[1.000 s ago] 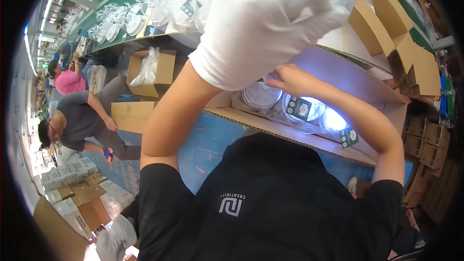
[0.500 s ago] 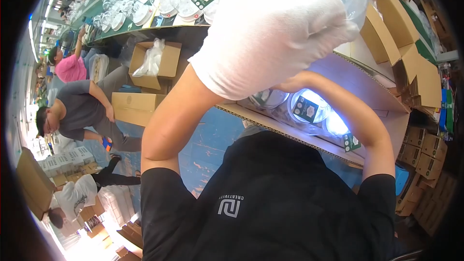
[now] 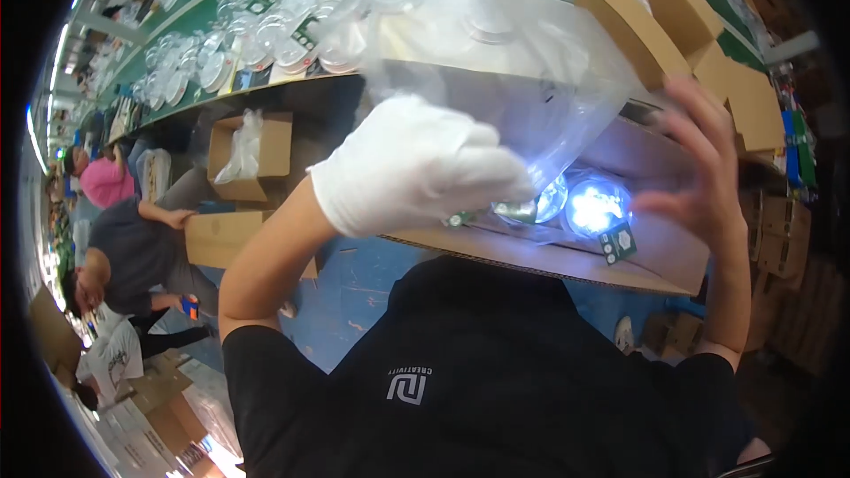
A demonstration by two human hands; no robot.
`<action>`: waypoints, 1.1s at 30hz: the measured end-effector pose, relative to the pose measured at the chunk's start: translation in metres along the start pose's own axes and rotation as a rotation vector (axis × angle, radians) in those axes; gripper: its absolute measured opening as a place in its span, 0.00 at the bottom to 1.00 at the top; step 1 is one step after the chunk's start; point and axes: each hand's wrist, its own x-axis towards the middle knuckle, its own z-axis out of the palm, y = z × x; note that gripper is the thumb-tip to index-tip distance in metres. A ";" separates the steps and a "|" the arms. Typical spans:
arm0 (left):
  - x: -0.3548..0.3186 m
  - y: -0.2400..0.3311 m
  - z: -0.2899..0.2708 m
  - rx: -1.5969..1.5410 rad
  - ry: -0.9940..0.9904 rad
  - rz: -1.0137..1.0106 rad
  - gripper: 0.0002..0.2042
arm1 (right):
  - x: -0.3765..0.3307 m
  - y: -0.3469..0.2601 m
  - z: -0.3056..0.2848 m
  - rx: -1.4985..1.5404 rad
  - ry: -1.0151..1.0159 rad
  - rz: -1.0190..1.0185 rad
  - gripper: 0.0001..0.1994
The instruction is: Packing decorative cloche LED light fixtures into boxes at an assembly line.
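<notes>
My left hand (image 3: 425, 168), in a white glove, is closed on a large clear plastic bag (image 3: 575, 111) that spreads up and away from its fingers. Beyond the bag's right edge, my bare right hand (image 3: 695, 164) is raised with its fingers apart, slightly blurred and holding nothing. Beneath both hands lies a long open cardboard box (image 3: 664, 270). Inside it are clear round lamps, one shining bright bluish white (image 3: 595, 208), with a dark green tag (image 3: 618, 244) beside it. The bag and glove hide part of the box.
A green workbench (image 3: 190, 44) carries many clear round lamps (image 3: 266, 40) at the far left. An open carton (image 3: 655, 4) stands at the far right, with stacked boxes (image 3: 784, 230) nearer. Two people, one in a grey shirt (image 3: 133, 235), are at the left beside a carton (image 3: 226, 239).
My right hand has come out of the box and moved up and right, its fingers spreading. My gloved left hand has lowered toward me, and the bag now spreads over the box's far side.
</notes>
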 end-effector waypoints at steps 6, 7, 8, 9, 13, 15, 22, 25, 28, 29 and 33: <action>0.000 -0.004 0.024 -0.375 -0.332 0.064 0.09 | -0.075 0.053 0.054 -0.113 -0.254 0.178 0.22; 0.000 -0.006 0.030 -0.388 -0.341 0.081 0.09 | -0.086 0.055 0.048 -0.109 -0.213 0.207 0.18; -0.006 -0.010 0.036 -0.415 -0.361 0.071 0.09 | -0.084 0.053 0.039 -0.110 -0.166 0.197 0.14; -0.009 -0.012 0.040 -0.446 -0.382 0.060 0.10 | -0.087 0.049 0.028 -0.146 -0.160 0.167 0.15; -0.019 -0.022 0.041 -0.332 -0.506 -0.021 0.17 | -0.108 0.017 -0.010 -0.038 -0.447 0.327 0.19; -0.018 -0.022 0.048 -0.409 -0.511 -0.113 0.19 | -0.125 0.001 -0.012 0.024 -0.587 0.360 0.20; -0.013 -0.034 0.067 -0.330 -1.006 -0.402 0.18 | -0.156 -0.004 0.020 0.606 -1.014 0.675 0.15; -0.009 -0.039 0.068 -0.367 -1.291 -0.534 0.37 | -0.138 0.007 0.021 0.680 -1.050 0.854 0.18; -0.020 -0.053 0.073 -0.578 -0.906 -0.488 0.35 | -0.158 0.016 0.040 0.211 -0.747 0.553 0.31; 0.013 -0.040 0.067 -0.461 -1.006 -0.726 0.33 | -0.172 0.013 0.044 0.212 -0.747 0.569 0.31; -0.011 -0.052 0.109 0.088 -0.879 -0.644 0.39 | -0.211 0.037 0.078 0.241 -1.042 0.746 0.51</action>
